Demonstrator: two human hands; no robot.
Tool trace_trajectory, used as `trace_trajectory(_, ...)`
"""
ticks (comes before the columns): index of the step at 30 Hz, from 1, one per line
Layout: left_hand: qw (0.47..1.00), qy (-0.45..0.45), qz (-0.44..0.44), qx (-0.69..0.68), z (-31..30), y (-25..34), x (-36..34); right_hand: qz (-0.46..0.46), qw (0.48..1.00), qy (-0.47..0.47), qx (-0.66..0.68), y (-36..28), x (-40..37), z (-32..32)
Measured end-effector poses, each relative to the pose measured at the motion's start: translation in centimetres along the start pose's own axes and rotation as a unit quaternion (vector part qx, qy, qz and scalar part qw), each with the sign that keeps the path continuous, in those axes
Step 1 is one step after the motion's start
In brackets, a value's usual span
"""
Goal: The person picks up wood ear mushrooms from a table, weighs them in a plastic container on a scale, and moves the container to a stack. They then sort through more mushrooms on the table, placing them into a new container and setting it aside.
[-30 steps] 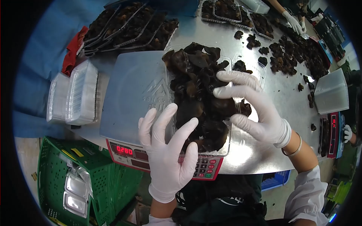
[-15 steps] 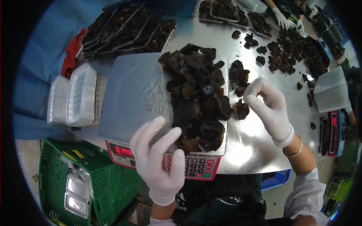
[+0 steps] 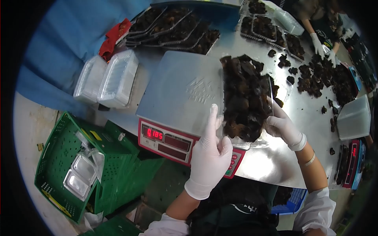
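Observation:
A clear tray heaped with dark wood-ear fungus (image 3: 245, 98) is at the right side of a scale (image 3: 177, 82) with a red display showing 0.185. My right hand (image 3: 284, 128), white-gloved, grips the tray's right edge, its fingers partly behind the tray. My left hand (image 3: 210, 157), also gloved, is at the tray's lower left edge, index finger pointing up and thumb apart. Some of its fingertips are hidden, so its hold on the tray is not clear. More fungus pieces (image 3: 277, 101) lie just right of the tray.
Filled trays (image 3: 173, 27) stand at the back; empty clear trays (image 3: 118, 80) are stacked left. Green crates (image 3: 102, 157) are below left. Loose fungus (image 3: 315, 80) is spread at the right, near another person's gloved hands (image 3: 318, 46) and a second scale (image 3: 353, 163).
The view has shifted, so the scene sits further right. My right hand has come to the tray's right side and taken hold. My left hand's fingers have straightened upward. The display went from 0.175 to 0.185.

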State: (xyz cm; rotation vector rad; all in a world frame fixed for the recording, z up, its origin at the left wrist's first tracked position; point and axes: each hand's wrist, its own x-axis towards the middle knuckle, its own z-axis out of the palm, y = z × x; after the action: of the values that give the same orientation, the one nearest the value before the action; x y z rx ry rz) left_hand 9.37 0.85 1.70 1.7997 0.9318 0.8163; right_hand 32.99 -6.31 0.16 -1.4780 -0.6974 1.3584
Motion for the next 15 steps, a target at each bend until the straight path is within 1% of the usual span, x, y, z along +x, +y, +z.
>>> trace_trajectory(1, 1.0, -0.004, 0.012, -0.004, 0.2, 0.2, 0.2, -0.012, 0.999, -0.025, 0.038, -0.8, -0.1, -0.3)
trace_trajectory(2, 1.0, -0.015, 0.013, 0.004, 0.4, 0.3, 0.4, -0.024, 0.999, -0.014, 0.035, -1.1, -0.1, -0.9)
trace_trajectory(4, 0.999, -0.038, 0.028, 0.006, 1.0, 0.3, 0.8, -0.025, 0.997, -0.054, 0.042, -1.3, -0.3, -2.3)
trace_trajectory(6, 0.998, -0.043, 0.033, -0.023, 1.4, 0.2, 1.3, -0.047, 0.997, -0.045, 0.033, -2.3, -0.8, -2.8)
trace_trajectory(8, 0.997, -0.052, 0.04, -0.039, 1.8, 0.6, 1.6, -0.059, 0.991, -0.075, 0.095, -2.0, -0.5, -3.8)
trace_trajectory(9, 0.996, -0.019, 0.079, -0.042, 2.1, 0.5, 1.5, -0.07, 0.987, -0.071, 0.128, -2.1, -0.3, -3.7)
trace_trajectory(10, 0.992, 0.016, 0.116, -0.045, 2.4, 0.4, 1.3, -0.078, 0.987, -0.068, 0.126, -2.2, 0.1, -4.3)
trace_trajectory(12, 0.97, 0.115, 0.214, 0.027, 3.4, 0.6, -0.5, -0.084, 0.981, -0.064, 0.16, -2.4, 1.7, -5.4)
trace_trajectory(13, 0.915, 0.144, 0.363, 0.102, 4.1, -1.3, -1.3, -0.13, 0.975, -0.077, 0.161, -2.9, 2.7, -5.7)
trace_trajectory(14, 0.92, 0.064, 0.385, 0.04, 5.2, -1.6, -3.1, -0.129, 0.975, -0.073, 0.164, -3.4, 3.9, -6.4)
trace_trajectory(15, 0.909, -0.023, 0.415, -0.017, 6.5, -1.4, -4.1, -0.135, 0.974, -0.074, 0.166, -4.0, 5.4, -7.0)
